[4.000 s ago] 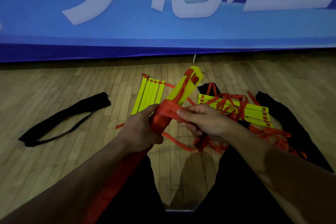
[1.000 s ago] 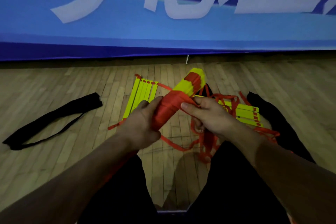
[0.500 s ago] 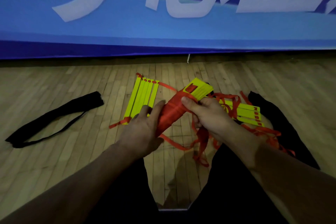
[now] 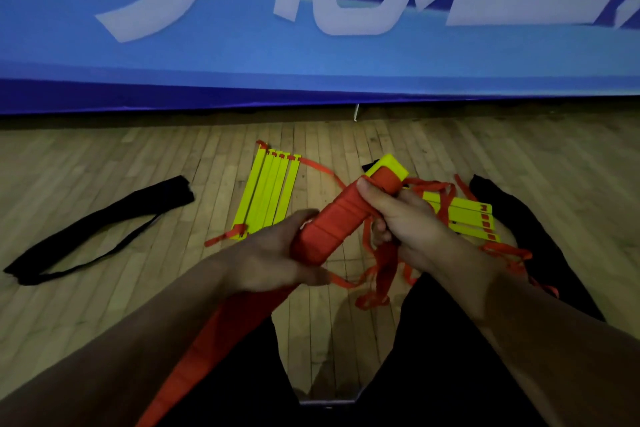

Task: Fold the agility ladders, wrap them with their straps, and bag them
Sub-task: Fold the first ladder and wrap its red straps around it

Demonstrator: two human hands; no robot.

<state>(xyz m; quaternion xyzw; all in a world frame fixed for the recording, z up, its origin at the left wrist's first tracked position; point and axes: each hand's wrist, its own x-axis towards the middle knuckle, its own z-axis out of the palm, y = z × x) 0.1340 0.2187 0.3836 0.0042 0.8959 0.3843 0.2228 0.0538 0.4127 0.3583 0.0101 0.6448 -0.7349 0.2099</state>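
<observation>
Both grips clamp strap-wrapped ladder bundle (image 4: 341,218): left hand (image 4: 273,258) near end, right hand (image 4: 398,218) by yellow tip.

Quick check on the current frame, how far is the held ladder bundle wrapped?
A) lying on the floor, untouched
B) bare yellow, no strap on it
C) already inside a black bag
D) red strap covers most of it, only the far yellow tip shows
D: the held ladder bundle is banded in red strap almost end to end, with only its yellow tip bare, gripped by the left hand and the right hand above the floor.
</observation>
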